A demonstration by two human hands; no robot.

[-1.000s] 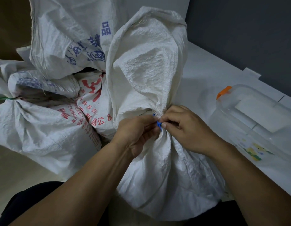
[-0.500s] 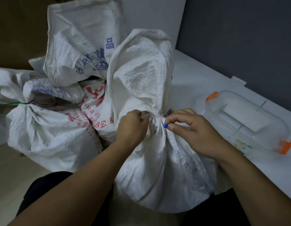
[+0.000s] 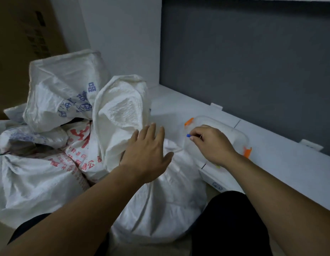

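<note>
Right hand (image 3: 211,145): pinches the blue-tipped tie (image 3: 188,135) between thumb and forefinger. It has left the sack's neck and moved right, over the clear box (image 3: 236,134).
Left hand (image 3: 147,156): has let go of the neck, fingers spread wide just above it.
Sack (image 3: 160,204): near centre, upright; neck probably untied, ready to open.
Box: orange latches, on the white surface (image 3: 282,163), right.
Beyond: other sacks (image 3: 31,178) piled left.
</note>
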